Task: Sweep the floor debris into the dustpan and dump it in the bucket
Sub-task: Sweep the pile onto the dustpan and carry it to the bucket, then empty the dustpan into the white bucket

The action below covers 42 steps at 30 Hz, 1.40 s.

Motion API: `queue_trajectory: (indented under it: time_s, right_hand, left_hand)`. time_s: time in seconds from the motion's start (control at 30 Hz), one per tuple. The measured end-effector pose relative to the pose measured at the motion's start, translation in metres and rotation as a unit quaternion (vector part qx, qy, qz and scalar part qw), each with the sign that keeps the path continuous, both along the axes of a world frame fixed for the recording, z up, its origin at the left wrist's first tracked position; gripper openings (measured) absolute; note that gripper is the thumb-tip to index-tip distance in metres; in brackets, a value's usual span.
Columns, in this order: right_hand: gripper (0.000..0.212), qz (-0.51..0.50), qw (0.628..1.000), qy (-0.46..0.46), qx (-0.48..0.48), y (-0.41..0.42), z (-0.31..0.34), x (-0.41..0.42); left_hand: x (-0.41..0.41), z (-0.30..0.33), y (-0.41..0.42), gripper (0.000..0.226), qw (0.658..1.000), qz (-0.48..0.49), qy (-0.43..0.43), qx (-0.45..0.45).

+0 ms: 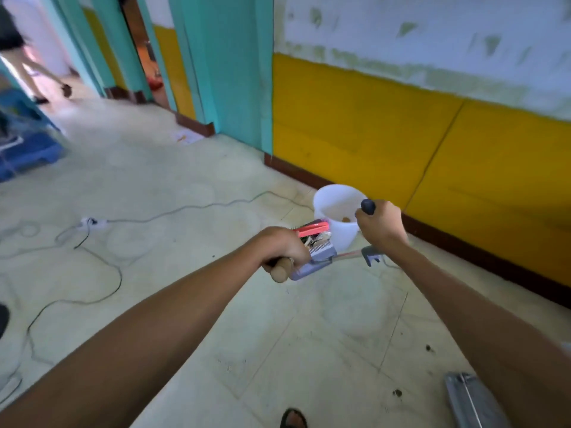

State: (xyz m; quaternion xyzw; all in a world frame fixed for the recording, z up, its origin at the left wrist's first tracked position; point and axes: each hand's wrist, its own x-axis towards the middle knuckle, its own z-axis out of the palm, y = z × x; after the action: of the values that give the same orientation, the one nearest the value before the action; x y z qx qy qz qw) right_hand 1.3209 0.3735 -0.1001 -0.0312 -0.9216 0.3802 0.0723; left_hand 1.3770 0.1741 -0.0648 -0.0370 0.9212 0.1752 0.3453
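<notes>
The left hand grips a wooden handle; the right hand grips a black-tipped handle. The loaded dustpan is held beside the white bucket, near the floor's wall edge. Sweeping appears finished; dumping the debris remains.

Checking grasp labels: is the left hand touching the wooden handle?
Touching. The head view shows the left hand with fingers curled round the wooden handle, whose rounded end sticks out below the fist.
</notes>
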Motion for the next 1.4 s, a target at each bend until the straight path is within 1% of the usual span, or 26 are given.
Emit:
queue_trajectory:
  time_s: [0.13,0.2,0.27,0.37,0.43,0.5,0.63,0.7,0.8,0.87,0.9,0.93,1.0,1.1,1.27,1.33,1.4]
  right_hand:
    - [0.038,0.028,0.997,0.040,0.053,0.007,0.041,-0.068]
    - [0.037,0.029,0.994,0.052,0.088,0.013,0.056,-0.103]
    - [0.035,0.028,0.988,0.042,0.145,0.018,0.065,-0.137]
    - [0.035,0.059,0.972,0.019,0.227,0.015,0.072,-0.187]
    - [0.030,0.074,0.955,0.012,0.288,0.012,0.075,-0.219]
    - [0.023,0.076,0.935,0.001,0.347,0.011,0.075,-0.250]
    - [0.014,0.109,0.890,-0.044,0.441,0.016,0.063,-0.302]
    - [0.014,0.136,0.862,-0.063,0.483,0.022,0.055,-0.324]
    - [0.018,0.161,0.838,-0.063,0.518,0.034,0.044,-0.352]
    - [0.014,0.204,0.813,-0.073,0.540,0.039,0.041,-0.365]
    - [0.008,0.218,0.804,-0.077,0.548,0.041,0.041,-0.370]
    - [0.003,0.225,0.799,-0.074,0.553,0.042,0.041,-0.376]
    - [0.010,0.234,0.788,-0.064,0.567,0.041,0.039,-0.389]
    - [0.013,0.252,0.763,-0.076,0.591,0.031,0.042,-0.402]
    - [0.009,0.276,0.752,-0.083,0.592,0.028,0.039,-0.398]
    - [0.007,0.292,0.728,-0.090,0.614,0.032,0.041,-0.395]
    - [0.011,0.301,0.709,-0.107,0.629,0.032,0.046,-0.397]
  left_hand:
    - [-0.068,0.036,0.002,0.005,0.998,0.010,0.028,0.046]
    - [-0.104,0.039,-0.001,0.013,0.995,0.034,0.041,0.089]
    - [-0.140,0.040,-0.003,0.016,0.991,0.050,0.043,0.116]
    - [-0.197,0.042,-0.010,0.020,0.987,0.043,0.044,0.147]
    - [-0.239,0.040,-0.019,0.017,0.985,0.038,0.048,0.160]
    - [-0.282,0.039,-0.028,0.015,0.988,0.025,0.044,0.149]
    - [-0.361,0.043,-0.043,0.017,0.996,-0.013,-0.007,0.089]
    - [-0.391,0.046,-0.047,0.016,0.998,-0.029,-0.032,0.056]
    - [-0.423,0.054,-0.053,0.013,0.998,-0.022,-0.062,0.021]
    - [-0.440,0.062,-0.059,0.014,0.995,0.004,-0.093,0.019]
    - [-0.446,0.067,-0.061,0.015,0.994,0.010,-0.103,0.019]
    - [-0.450,0.073,-0.062,0.015,0.995,0.013,-0.100,0.023]
    - [-0.459,0.080,-0.059,0.015,0.997,0.015,-0.074,0.035]
    - [-0.466,0.080,-0.046,0.017,0.999,-0.005,-0.035,0.031]
    - [-0.477,0.087,-0.043,0.021,1.000,-0.011,-0.007,0.028]
    - [-0.482,0.091,-0.042,0.020,0.999,-0.009,0.002,0.035]
    - [-0.482,0.089,-0.036,0.024,0.999,-0.023,0.020,0.035]
